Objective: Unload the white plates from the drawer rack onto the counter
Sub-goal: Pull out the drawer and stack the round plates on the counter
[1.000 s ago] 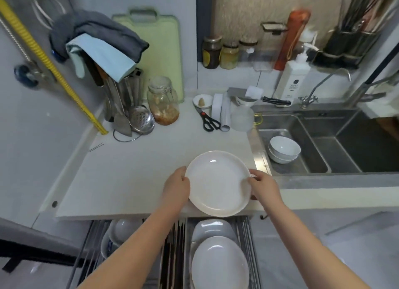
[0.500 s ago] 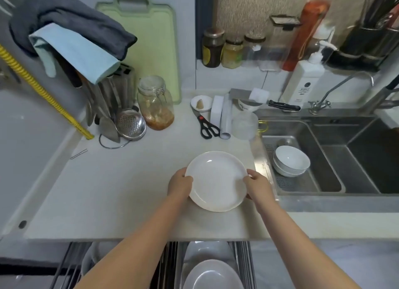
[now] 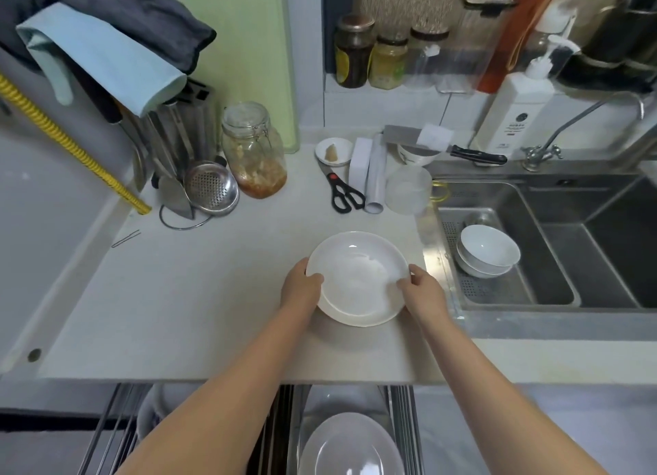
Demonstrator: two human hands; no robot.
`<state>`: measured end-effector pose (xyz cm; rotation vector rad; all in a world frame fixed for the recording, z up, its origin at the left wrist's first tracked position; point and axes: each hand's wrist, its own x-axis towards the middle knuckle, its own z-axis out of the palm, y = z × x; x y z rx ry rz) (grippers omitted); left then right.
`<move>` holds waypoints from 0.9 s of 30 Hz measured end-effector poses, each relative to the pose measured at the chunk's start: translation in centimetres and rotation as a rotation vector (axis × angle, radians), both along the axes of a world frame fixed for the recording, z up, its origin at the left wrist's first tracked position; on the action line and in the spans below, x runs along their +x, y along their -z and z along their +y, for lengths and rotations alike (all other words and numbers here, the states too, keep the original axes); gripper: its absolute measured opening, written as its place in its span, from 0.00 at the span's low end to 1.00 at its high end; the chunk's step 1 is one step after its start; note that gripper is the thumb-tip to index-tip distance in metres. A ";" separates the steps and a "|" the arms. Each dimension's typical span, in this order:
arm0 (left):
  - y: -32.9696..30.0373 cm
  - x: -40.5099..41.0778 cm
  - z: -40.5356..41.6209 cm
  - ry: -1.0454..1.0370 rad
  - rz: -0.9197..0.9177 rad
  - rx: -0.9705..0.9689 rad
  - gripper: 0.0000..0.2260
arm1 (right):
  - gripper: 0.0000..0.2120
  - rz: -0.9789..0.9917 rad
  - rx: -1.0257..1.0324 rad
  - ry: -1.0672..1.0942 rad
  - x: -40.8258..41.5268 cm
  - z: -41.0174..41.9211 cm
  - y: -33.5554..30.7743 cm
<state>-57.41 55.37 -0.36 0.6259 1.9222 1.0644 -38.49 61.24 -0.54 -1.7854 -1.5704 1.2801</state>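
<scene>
A white plate (image 3: 357, 275) lies flat low over the pale counter (image 3: 185, 297), near its right end. My left hand (image 3: 300, 290) grips the plate's left rim and my right hand (image 3: 423, 291) grips its right rim. Whether the plate touches the counter I cannot tell. Below the counter edge the drawer rack (image 3: 400, 425) stands pulled out, with another white plate (image 3: 350, 446) upright in it and a second plate (image 3: 341, 401) behind that one. My forearms hide part of the rack.
Right of the plate is a steel sink (image 3: 554, 261) holding stacked white bowls (image 3: 487, 254). Behind the plate lie scissors (image 3: 343, 192), a clear cup (image 3: 409, 190) and a paper roll (image 3: 377, 176). A glass jar (image 3: 254, 151) and a utensil holder (image 3: 185, 144) stand at back left.
Both hands carried the plate up from over the drawer rack and forward onto the counter area; it now sits lower and flatter, farther from the counter's front edge.
</scene>
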 end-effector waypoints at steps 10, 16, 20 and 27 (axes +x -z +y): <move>0.7 1.0 -4.0 0.085 0.090 0.051 0.18 | 0.14 -0.033 0.071 -0.092 0.5 -5.0 0.5; 0.8 1.9 -8.8 0.199 0.261 0.024 0.25 | 0.22 -0.075 0.123 -0.116 2.3 -9.9 1.1; 2.1 3.8 -15.2 0.535 0.593 0.118 0.26 | 0.20 -0.093 0.196 -0.191 3.7 -15.0 2.3; 5.8 6.0 -22.6 0.731 0.649 -0.026 0.26 | 0.24 -0.309 0.058 -0.353 6.0 -22.2 6.1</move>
